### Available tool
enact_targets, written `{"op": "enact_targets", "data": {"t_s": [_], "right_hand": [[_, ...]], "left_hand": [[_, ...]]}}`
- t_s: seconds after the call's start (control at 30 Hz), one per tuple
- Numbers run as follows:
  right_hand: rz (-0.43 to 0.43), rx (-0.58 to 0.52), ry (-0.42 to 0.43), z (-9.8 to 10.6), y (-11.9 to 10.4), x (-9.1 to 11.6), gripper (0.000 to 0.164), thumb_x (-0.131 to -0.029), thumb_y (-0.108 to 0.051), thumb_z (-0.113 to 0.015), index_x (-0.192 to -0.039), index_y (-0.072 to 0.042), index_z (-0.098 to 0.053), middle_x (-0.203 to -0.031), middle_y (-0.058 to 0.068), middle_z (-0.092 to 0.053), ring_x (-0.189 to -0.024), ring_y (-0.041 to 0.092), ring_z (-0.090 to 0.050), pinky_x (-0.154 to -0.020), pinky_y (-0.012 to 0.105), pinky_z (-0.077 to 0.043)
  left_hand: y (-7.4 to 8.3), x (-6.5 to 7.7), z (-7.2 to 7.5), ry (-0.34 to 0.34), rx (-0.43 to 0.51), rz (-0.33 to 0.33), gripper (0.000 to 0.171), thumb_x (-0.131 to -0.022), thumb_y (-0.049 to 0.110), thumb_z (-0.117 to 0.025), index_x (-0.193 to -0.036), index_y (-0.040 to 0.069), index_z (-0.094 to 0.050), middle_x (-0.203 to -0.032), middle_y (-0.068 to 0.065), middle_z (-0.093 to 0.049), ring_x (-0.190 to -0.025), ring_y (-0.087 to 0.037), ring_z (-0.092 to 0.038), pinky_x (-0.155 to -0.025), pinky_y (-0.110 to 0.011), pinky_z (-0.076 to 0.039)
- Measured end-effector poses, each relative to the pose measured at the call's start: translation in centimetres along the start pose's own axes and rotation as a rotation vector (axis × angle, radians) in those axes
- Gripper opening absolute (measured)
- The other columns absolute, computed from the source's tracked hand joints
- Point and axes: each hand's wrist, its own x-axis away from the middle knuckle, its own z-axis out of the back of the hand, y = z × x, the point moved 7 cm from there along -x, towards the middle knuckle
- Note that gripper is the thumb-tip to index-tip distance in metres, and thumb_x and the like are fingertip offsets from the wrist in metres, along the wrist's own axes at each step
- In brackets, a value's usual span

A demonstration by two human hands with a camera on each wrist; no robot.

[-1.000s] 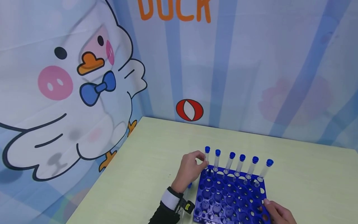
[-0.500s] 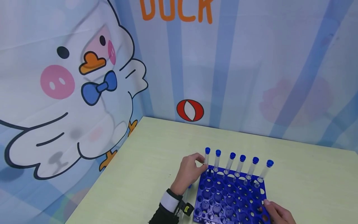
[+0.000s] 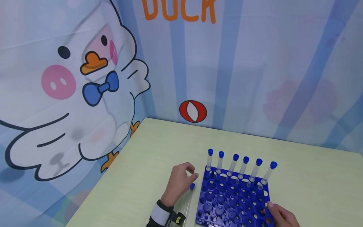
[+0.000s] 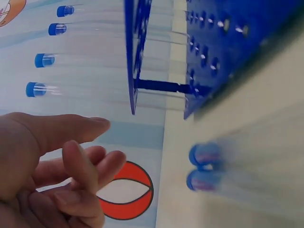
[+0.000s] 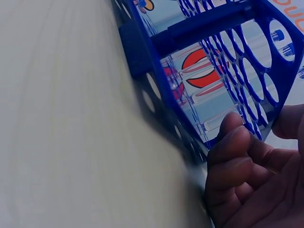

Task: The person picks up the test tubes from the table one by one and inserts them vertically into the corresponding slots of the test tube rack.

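Note:
A blue test tube rack [image 3: 202,193] stands on the table, with several blue-capped clear test tubes upright or slightly tilted along its far row. The leftmost test tube [image 3: 209,162] sits in the far-left corner hole. My left hand [image 3: 179,182] hovers left of the rack, its fingers loosely bent and holding nothing; thumb and fingertips are apart in the left wrist view. Below that hand lies a loose test tube [image 3: 187,201] beside the rack; the left wrist view has two blue caps [image 4: 205,154] side by side there. My right hand [image 3: 283,215] grips the rack's right edge, fingers curled at its side.
The pale yellow table [image 3: 317,176] meets a printed cloth backdrop [image 3: 249,63] at its back and left edges. A cartoon duck and a red-and-white ball are printed on the cloth. A black strap with a white band [image 3: 159,214] circles my left wrist.
My left hand has let go of the leftmost test tube and drawn back left and toward me, over the loose tube. The right hand and the rack have stayed in place.

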Motion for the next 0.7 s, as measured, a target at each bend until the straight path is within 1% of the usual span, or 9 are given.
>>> {"op": "enact_targets", "data": {"t_s": [0.07,0.2,0.3,0.43,0.5,0.63,0.7], "right_hand": [[-0.004,0.01,0.002,0.1,0.0,0.0,0.081,-0.081,-0.072,-0.035,-0.097,0.004,-0.059,-0.072,0.006,-0.054,-0.064,0.017,-0.051,-0.052,0.03,-0.039],[-0.01,0.03,-0.002,0.2,0.0,0.1,0.08,-0.082,-0.072,-0.034,-0.097,0.002,-0.059,-0.073,0.005,-0.054,-0.064,0.017,-0.049,-0.052,0.03,-0.039],[-0.007,0.038,-0.015,0.2,-0.1,0.1,0.08,-0.082,-0.072,-0.034,-0.098,0.002,-0.058,-0.074,0.004,-0.054,-0.066,0.017,-0.048,-0.053,0.03,-0.038],[-0.013,0.031,-0.022,0.1,0.0,0.1,0.08,-0.082,-0.072,-0.034,-0.099,0.003,-0.058,-0.074,0.005,-0.054,-0.067,0.017,-0.049,-0.053,0.03,-0.038],[-0.015,0.027,-0.018,0.1,0.0,0.1,0.08,-0.082,-0.072,-0.034,-0.099,0.003,-0.058,-0.074,0.005,-0.054,-0.066,0.017,-0.049,-0.053,0.03,-0.039],[-0.012,0.013,-0.011,0.1,0.0,0.1,0.081,-0.081,-0.072,-0.035,-0.098,0.003,-0.058,-0.074,0.005,-0.054,-0.066,0.017,-0.05,-0.053,0.03,-0.039],[-0.013,0.002,-0.013,0.1,0.1,0.1,0.083,-0.08,-0.074,-0.036,-0.098,0.004,-0.058,-0.074,0.005,-0.054,-0.067,0.017,-0.051,-0.054,0.03,-0.04]], "left_hand": [[-0.7,0.6,0.2,-0.02,-0.025,0.015,0.013,-0.076,0.013,-0.07,-0.084,0.005,-0.065,-0.07,0.001,-0.061,-0.058,-0.007,-0.05,-0.051,-0.022,-0.039],[-2.0,1.8,0.1,-0.114,-0.056,0.064,0.014,-0.071,0.006,-0.07,-0.081,0.001,-0.062,-0.063,0.002,-0.056,-0.054,-0.009,-0.047,-0.049,-0.024,-0.039],[-2.7,2.7,0.0,-0.168,-0.082,0.088,0.012,-0.066,0.0,-0.068,-0.074,0.002,-0.06,-0.06,0.002,-0.051,-0.051,-0.01,-0.044,-0.048,-0.024,-0.036],[-3.2,3.5,-0.1,-0.185,-0.115,0.099,0.012,-0.063,-0.001,-0.065,-0.065,0.005,-0.055,-0.06,0.002,-0.047,-0.052,-0.011,-0.04,-0.048,-0.024,-0.033],[-3.3,3.7,-0.1,-0.187,-0.135,0.11,0.017,-0.062,0.0,-0.065,-0.06,0.008,-0.05,-0.057,0.004,-0.042,-0.05,-0.01,-0.036,-0.046,-0.023,-0.03],[-3.7,4.1,-0.2,-0.21,-0.169,0.184,0.029,-0.062,0.002,-0.065,-0.051,0.012,-0.04,-0.049,0.006,-0.03,-0.044,-0.01,-0.03,-0.042,-0.024,-0.023],[-3.9,4.3,-0.2,-0.215,-0.189,0.221,0.032,-0.061,0.002,-0.066,-0.049,0.012,-0.038,-0.048,0.006,-0.029,-0.043,-0.011,-0.03,-0.041,-0.025,-0.023]]}}
